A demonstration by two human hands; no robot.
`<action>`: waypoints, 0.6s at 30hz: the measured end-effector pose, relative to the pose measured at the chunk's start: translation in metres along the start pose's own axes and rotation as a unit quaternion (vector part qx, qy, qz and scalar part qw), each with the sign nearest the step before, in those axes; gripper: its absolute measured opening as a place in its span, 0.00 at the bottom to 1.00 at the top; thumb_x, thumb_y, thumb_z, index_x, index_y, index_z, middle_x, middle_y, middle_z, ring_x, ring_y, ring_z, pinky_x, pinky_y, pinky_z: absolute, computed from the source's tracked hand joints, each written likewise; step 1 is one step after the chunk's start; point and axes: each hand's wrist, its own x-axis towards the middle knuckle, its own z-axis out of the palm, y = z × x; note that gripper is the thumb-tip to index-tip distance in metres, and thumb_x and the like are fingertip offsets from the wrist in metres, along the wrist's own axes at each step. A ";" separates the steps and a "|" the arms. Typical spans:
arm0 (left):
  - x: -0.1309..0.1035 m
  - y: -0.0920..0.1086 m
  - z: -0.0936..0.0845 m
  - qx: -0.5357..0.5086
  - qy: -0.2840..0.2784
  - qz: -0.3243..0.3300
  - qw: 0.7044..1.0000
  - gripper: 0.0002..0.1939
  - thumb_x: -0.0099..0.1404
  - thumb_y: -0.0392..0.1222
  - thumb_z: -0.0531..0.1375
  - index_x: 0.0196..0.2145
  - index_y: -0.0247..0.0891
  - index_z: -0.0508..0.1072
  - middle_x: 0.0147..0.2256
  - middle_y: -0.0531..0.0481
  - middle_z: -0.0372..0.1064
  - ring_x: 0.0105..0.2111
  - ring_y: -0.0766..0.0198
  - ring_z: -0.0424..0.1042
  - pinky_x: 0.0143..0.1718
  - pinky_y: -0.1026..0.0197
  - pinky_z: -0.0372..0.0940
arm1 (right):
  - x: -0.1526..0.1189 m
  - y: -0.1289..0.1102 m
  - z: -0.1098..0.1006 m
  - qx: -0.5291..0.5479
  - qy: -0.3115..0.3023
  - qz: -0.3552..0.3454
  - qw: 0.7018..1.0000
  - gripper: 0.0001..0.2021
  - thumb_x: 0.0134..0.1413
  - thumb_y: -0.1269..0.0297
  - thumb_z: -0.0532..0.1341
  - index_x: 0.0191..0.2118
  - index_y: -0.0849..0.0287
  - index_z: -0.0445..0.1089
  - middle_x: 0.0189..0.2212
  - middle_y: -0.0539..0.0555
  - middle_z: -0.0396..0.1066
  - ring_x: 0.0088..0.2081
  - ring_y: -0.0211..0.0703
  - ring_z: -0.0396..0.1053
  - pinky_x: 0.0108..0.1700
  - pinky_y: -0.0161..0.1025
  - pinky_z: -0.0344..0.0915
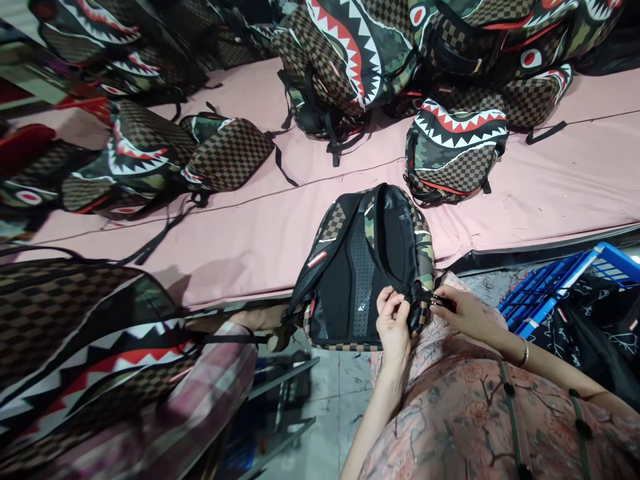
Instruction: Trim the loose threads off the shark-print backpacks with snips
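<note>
Black mesh padding faces up on the backpack (367, 267), which lies on its front at the near edge of the pink-covered counter (240, 227), its bottom hanging slightly over the edge toward the person. Its long axis runs away from the person, top handle at the far end, checkered base at the near end. The work sits at the lower right corner of the bag, where a camouflage shoulder strap (425, 247) comes down to meet a strap end and buckle (423, 297).

The left hand (393, 323) comes up from below and pinches the bag's edge just left of that buckle, fingers closed on the fabric there. The right hand (467, 313) reaches in from the right, its fingers closed on a small dark piece, probably the strap end or a slider; what exactly it is cannot be told. The two hands nearly touch, with the buckle between them, so the strap runs left to right across the gap while the bag itself runs front to back. The right hand is the nearer to the loose end.

A co-worker's sleeve (220, 373) in pink plaid rests at the counter edge to the left of the bag. More shark-mouth backpacks (455, 150) lie beyond and on the left, well apart. A blue crate (575, 280) stands on the right below the counter.
</note>
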 end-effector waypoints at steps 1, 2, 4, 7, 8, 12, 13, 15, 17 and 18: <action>0.000 0.000 0.000 0.005 -0.003 0.005 1.000 0.11 0.53 0.48 0.61 0.28 0.37 0.72 0.50 0.46 0.57 0.47 0.62 0.63 0.51 0.60 0.55 | 0.000 0.000 0.000 -0.006 -0.002 0.003 1.000 0.07 0.53 0.60 0.57 0.32 0.58 0.66 0.23 0.48 0.64 0.25 0.36 0.60 0.26 0.32 0.53; 0.000 0.000 -0.001 0.011 -0.007 0.010 1.000 0.10 0.53 0.47 0.60 0.28 0.37 0.72 0.50 0.46 0.57 0.48 0.62 0.63 0.52 0.59 0.55 | 0.000 0.000 0.000 -0.011 -0.004 0.004 1.000 0.08 0.52 0.59 0.57 0.31 0.58 0.66 0.22 0.47 0.64 0.24 0.36 0.60 0.26 0.32 0.53; 0.000 0.002 -0.002 0.021 -0.017 0.022 0.999 0.09 0.54 0.46 0.60 0.28 0.37 0.72 0.49 0.46 0.57 0.49 0.61 0.62 0.53 0.59 0.54 | 0.000 0.000 -0.001 -0.020 -0.009 -0.001 1.000 0.08 0.52 0.59 0.58 0.31 0.58 0.67 0.21 0.47 0.64 0.24 0.36 0.60 0.25 0.32 0.52; 0.000 0.005 -0.003 0.028 -0.030 0.032 0.999 0.08 0.55 0.45 0.59 0.29 0.37 0.72 0.49 0.45 0.57 0.51 0.61 0.60 0.54 0.58 0.53 | 0.003 0.002 -0.002 -0.037 -0.013 -0.018 0.999 0.09 0.53 0.58 0.57 0.31 0.58 0.68 0.21 0.48 0.64 0.23 0.36 0.61 0.26 0.32 0.52; 0.000 0.006 -0.003 0.030 -0.033 0.033 0.998 0.08 0.55 0.44 0.59 0.29 0.37 0.72 0.49 0.45 0.57 0.51 0.60 0.59 0.54 0.57 0.53 | 0.004 0.002 -0.003 -0.044 -0.015 -0.025 0.999 0.09 0.53 0.58 0.57 0.30 0.58 0.68 0.21 0.48 0.65 0.23 0.36 0.61 0.26 0.32 0.53; 0.000 0.007 -0.003 0.034 -0.037 0.034 0.998 0.09 0.55 0.45 0.59 0.29 0.38 0.72 0.49 0.46 0.58 0.51 0.60 0.59 0.55 0.57 0.52 | 0.008 0.003 -0.006 -0.075 -0.033 -0.054 0.995 0.11 0.54 0.56 0.56 0.30 0.58 0.68 0.22 0.49 0.66 0.24 0.37 0.62 0.27 0.32 0.53; 0.000 0.007 -0.003 0.031 -0.038 0.033 0.998 0.09 0.55 0.45 0.59 0.30 0.38 0.72 0.49 0.46 0.58 0.51 0.60 0.59 0.54 0.57 0.52 | 0.009 0.003 -0.006 -0.081 -0.038 -0.063 0.994 0.10 0.54 0.57 0.56 0.31 0.58 0.68 0.22 0.49 0.66 0.24 0.37 0.62 0.27 0.32 0.53; 0.000 0.007 -0.003 0.025 -0.042 0.033 0.998 0.08 0.55 0.45 0.59 0.30 0.38 0.72 0.49 0.45 0.57 0.51 0.60 0.59 0.54 0.57 0.52 | 0.010 0.003 -0.007 -0.086 -0.044 -0.076 0.992 0.10 0.53 0.57 0.56 0.31 0.58 0.68 0.21 0.49 0.66 0.23 0.36 0.61 0.26 0.31 0.52; 0.000 0.006 -0.004 0.023 -0.046 0.034 0.998 0.08 0.55 0.44 0.59 0.30 0.38 0.72 0.49 0.45 0.57 0.51 0.60 0.59 0.54 0.57 0.52 | 0.012 0.003 -0.007 -0.084 -0.046 -0.086 0.992 0.08 0.53 0.58 0.57 0.31 0.58 0.68 0.21 0.48 0.66 0.23 0.35 0.61 0.26 0.31 0.52; 0.000 0.006 -0.004 0.023 -0.048 0.035 0.998 0.07 0.55 0.44 0.59 0.30 0.38 0.72 0.49 0.45 0.57 0.51 0.60 0.59 0.55 0.57 0.52 | 0.013 0.004 -0.007 -0.082 -0.048 -0.089 0.991 0.08 0.53 0.59 0.57 0.31 0.58 0.67 0.21 0.48 0.66 0.23 0.35 0.61 0.26 0.30 0.52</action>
